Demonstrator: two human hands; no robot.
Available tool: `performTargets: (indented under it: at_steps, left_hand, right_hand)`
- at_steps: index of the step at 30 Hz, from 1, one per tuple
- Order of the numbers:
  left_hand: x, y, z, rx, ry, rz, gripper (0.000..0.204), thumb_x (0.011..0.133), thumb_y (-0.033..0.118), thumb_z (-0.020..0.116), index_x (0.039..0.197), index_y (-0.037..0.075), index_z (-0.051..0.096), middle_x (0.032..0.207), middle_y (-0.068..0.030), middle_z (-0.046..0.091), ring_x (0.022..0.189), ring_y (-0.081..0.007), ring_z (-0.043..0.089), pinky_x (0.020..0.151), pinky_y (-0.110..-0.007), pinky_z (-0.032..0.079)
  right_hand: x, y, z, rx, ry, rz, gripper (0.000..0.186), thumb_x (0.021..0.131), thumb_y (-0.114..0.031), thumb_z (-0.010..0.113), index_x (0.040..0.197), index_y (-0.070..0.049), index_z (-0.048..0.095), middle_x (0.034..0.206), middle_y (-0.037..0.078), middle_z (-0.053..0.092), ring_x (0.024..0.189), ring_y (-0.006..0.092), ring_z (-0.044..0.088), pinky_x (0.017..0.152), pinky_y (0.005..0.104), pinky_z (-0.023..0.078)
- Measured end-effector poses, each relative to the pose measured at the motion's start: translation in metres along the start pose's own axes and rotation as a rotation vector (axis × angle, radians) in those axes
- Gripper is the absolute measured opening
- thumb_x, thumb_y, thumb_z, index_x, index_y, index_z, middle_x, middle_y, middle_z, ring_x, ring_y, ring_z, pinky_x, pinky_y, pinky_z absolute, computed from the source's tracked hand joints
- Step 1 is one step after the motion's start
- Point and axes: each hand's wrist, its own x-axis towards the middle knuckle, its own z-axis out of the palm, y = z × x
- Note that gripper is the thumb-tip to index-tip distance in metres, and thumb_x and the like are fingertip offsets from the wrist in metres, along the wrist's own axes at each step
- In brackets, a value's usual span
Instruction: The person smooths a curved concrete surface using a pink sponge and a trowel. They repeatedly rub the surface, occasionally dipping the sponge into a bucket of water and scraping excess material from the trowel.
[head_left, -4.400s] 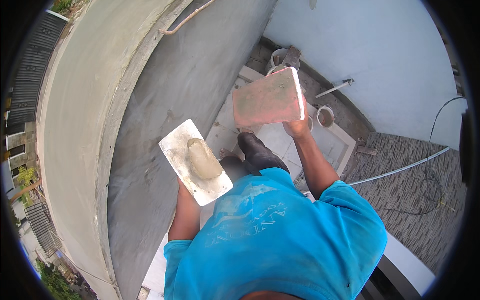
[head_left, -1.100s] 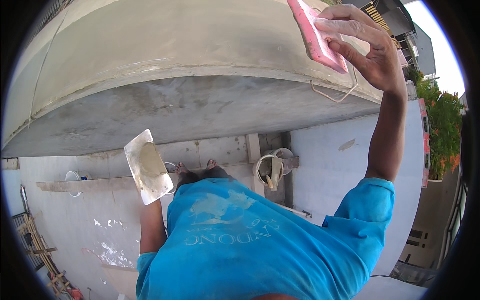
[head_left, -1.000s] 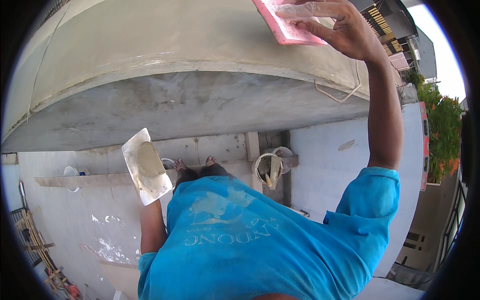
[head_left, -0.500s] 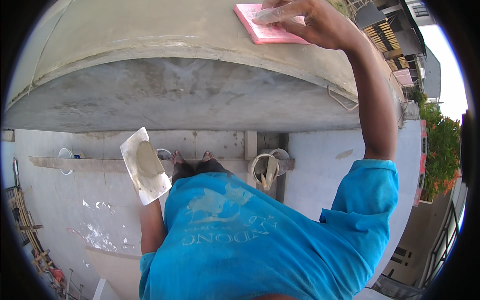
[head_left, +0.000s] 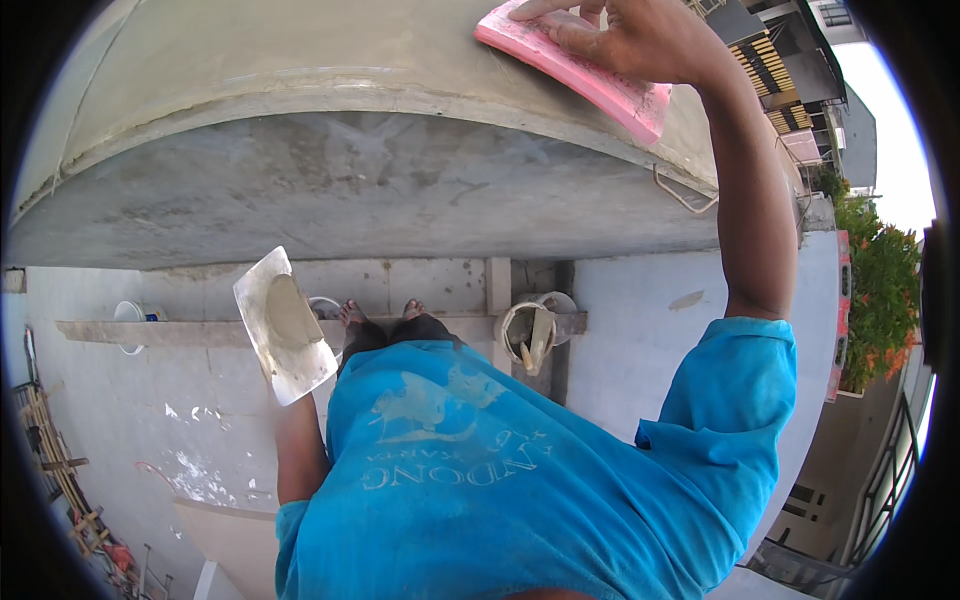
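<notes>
My right hand (head_left: 640,42) grips a flat pink float (head_left: 575,62) on the damp, grey-beige plastered surface (head_left: 330,55), near its front edge. The float sits at a slant, its near right end by the rim of the surface. Thumb and fingers press along its back. Down on the left, a pale, nearly rectangular hawk board (head_left: 300,368) carries a smear of grey mortar (head_left: 293,308). My left hand (head_left: 288,408) supports this board from below; its fingers are hidden behind it.
Below the ledge runs a grey wall face (head_left: 400,190). A narrow plank (head_left: 210,332) lies near my feet. At its right end stands a mortar-coated bucket (head_left: 518,335) with tools in it. A white bucket (head_left: 128,325) is at left. A bent rod (head_left: 683,192) juts out beneath the ledge.
My right hand has swung the float's right end toward me, so it now slants more and reaches closer to the edge. The hawk board has shifted slightly left and up.
</notes>
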Motion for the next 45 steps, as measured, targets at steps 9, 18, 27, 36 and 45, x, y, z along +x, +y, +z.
performTargets:
  at_steps: [9,18,27,36,45]
  left_hand:
    - [-0.009,0.008,0.008,0.046,-0.104,-0.026,0.041,0.105,0.028,0.058,0.136,0.001,0.054,0.105,-0.0129,0.064,0.079,-0.0217,0.064,0.059,-0.033,0.055]
    - [0.017,0.020,-0.013,0.141,-0.284,0.034,0.044,0.105,0.027,0.058,0.139,0.000,0.052,0.108,-0.0145,0.064,0.080,-0.0231,0.065,0.060,-0.033,0.057]
    - [0.033,0.034,-0.020,0.002,-0.651,-0.124,0.041,0.107,0.026,0.055,0.138,0.001,0.053,0.102,-0.0115,0.062,0.080,-0.0229,0.063,0.063,-0.033,0.057]
    - [0.064,0.003,-0.080,0.787,-0.127,0.483,0.044,0.106,0.029,0.055,0.140,0.002,0.051,0.107,-0.0110,0.064,0.084,-0.0212,0.064,0.067,-0.033,0.056]
    - [0.050,0.022,-0.050,0.391,-0.153,0.283,0.044,0.106,0.027,0.057,0.141,0.002,0.051,0.110,-0.0118,0.065,0.085,-0.0206,0.066,0.067,-0.032,0.058]
  right_hand:
    - [-0.024,-0.032,-0.008,-0.054,-0.116,0.024,0.031,0.087,-0.014,0.073,0.117,-0.012,0.079,0.104,0.011,0.070,0.093,0.0272,0.067,0.082,0.0358,0.054]
    - [-0.034,0.000,-0.018,0.110,0.079,-0.024,0.031,0.087,-0.014,0.072,0.117,-0.012,0.079,0.103,0.013,0.071,0.091,0.0290,0.067,0.080,0.0389,0.054]
    - [-0.035,0.020,0.009,-0.017,0.022,-0.044,0.030,0.088,-0.010,0.073,0.117,-0.014,0.080,0.099,0.007,0.066,0.090,0.0222,0.063,0.076,0.0348,0.051]
    - [-0.005,0.041,0.036,0.021,0.283,0.191,0.026,0.091,-0.020,0.074,0.116,-0.015,0.079,0.111,0.008,0.075,0.092,0.0226,0.066,0.084,0.0352,0.055]
    - [-0.011,0.000,0.021,0.146,0.195,0.124,0.021,0.085,-0.013,0.077,0.104,-0.007,0.080,0.102,0.012,0.077,0.096,0.0275,0.072,0.086,0.0377,0.058]
